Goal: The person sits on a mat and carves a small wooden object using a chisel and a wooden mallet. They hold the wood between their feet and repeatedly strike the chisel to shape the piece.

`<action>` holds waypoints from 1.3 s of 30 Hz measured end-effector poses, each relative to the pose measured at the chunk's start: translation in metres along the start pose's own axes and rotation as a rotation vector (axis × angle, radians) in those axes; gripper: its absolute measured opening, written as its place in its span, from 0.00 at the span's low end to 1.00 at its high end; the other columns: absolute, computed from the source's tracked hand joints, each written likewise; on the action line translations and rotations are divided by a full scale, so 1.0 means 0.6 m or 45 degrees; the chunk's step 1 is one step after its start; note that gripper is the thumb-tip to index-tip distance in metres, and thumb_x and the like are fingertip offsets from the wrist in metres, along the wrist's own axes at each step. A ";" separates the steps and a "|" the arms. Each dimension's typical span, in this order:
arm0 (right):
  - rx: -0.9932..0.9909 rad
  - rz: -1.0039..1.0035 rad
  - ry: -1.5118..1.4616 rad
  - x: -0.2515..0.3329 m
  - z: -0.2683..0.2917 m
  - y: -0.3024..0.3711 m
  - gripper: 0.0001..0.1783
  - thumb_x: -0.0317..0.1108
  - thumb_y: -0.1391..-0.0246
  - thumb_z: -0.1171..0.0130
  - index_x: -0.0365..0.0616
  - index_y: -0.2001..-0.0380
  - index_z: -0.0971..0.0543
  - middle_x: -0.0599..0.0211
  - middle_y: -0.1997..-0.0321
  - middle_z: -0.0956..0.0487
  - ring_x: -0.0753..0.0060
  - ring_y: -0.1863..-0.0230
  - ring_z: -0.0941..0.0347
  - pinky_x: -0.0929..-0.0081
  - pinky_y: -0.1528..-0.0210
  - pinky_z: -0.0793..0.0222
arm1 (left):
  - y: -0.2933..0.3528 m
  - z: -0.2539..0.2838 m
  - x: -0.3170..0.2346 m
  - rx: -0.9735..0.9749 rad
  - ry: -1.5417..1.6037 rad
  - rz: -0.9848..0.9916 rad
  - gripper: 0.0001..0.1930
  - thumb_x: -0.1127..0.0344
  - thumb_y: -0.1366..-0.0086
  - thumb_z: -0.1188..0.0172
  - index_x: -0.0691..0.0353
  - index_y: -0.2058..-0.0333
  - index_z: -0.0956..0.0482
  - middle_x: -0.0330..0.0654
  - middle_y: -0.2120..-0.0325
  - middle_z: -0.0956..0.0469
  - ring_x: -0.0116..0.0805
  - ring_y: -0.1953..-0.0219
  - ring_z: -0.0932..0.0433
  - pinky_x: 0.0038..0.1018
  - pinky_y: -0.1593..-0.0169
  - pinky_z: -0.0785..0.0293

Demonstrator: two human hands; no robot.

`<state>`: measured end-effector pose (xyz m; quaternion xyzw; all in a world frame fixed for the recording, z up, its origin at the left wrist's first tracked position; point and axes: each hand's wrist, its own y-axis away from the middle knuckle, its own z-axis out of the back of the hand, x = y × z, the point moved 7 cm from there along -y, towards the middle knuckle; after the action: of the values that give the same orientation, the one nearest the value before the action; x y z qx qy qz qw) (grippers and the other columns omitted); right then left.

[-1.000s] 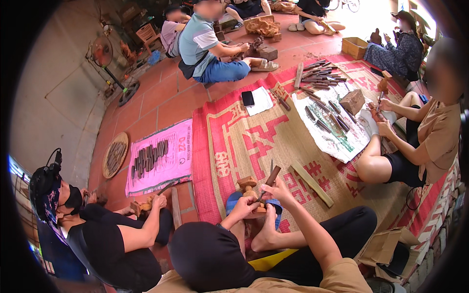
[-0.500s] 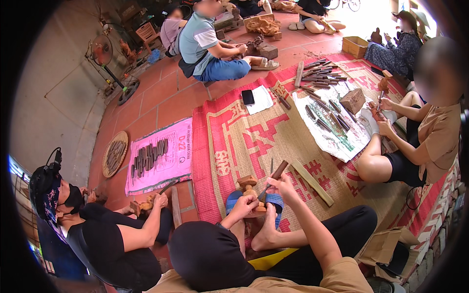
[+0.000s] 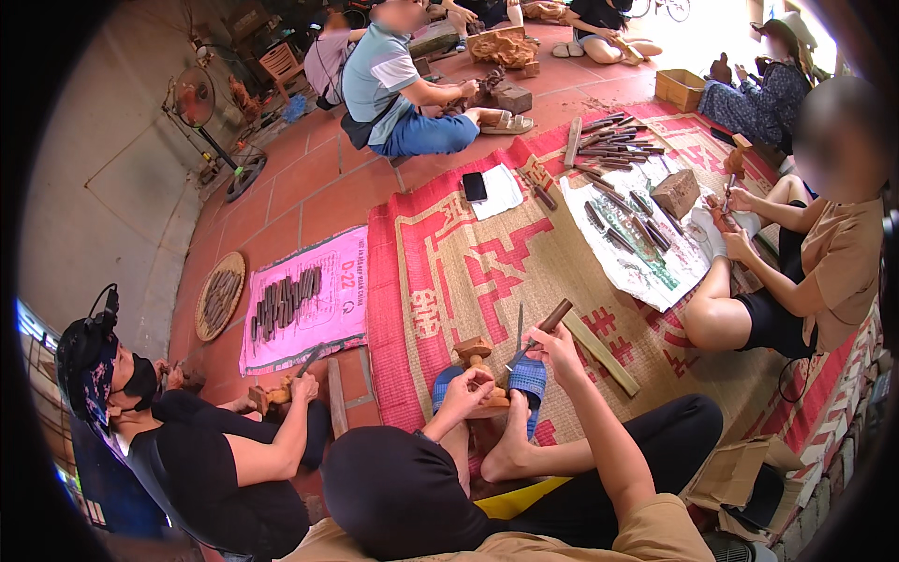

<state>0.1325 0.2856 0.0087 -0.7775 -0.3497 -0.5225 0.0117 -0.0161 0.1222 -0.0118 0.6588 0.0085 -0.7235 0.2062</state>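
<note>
My right hand grips a carving chisel by its dark wooden handle. The chisel's metal blade slants down and left, its end close to my left hand. My left hand is closed, thumb and fingertips drawn together over a light-brown wood carving; whether something small sits between them I cannot make out. The carving has a knobbed top and stands between my feet, which wear blue sandals. My left hand hides part of it. Beyond the chisel a thin dark metal tool shows against the mat.
A flat wooden strip lies on the red-and-tan mat, right of my hand. Many dark-handled tools rest on a white sack and a pink sack. Co-workers sit close on both sides. A cardboard box stands at lower right.
My right hand has moved a little right and up with the chisel, so the blade has drawn away from my left fingers. My left hand stays near the carving.
</note>
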 end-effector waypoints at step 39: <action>-0.056 0.052 0.146 -0.004 0.030 -0.014 0.17 0.22 0.51 0.36 0.42 0.61 0.33 0.63 0.70 0.22 0.76 0.74 0.26 0.80 0.72 0.29 | -0.125 0.064 -0.333 0.118 -1.193 -0.797 0.30 0.71 0.40 0.42 0.59 0.38 0.35 0.59 0.55 0.23 0.56 0.54 0.23 0.42 0.52 0.25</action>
<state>0.1419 0.2975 -0.0043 -0.7533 -0.3209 -0.5736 0.0252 -0.0662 0.2373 0.1649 0.2416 0.0794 -0.9649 -0.0654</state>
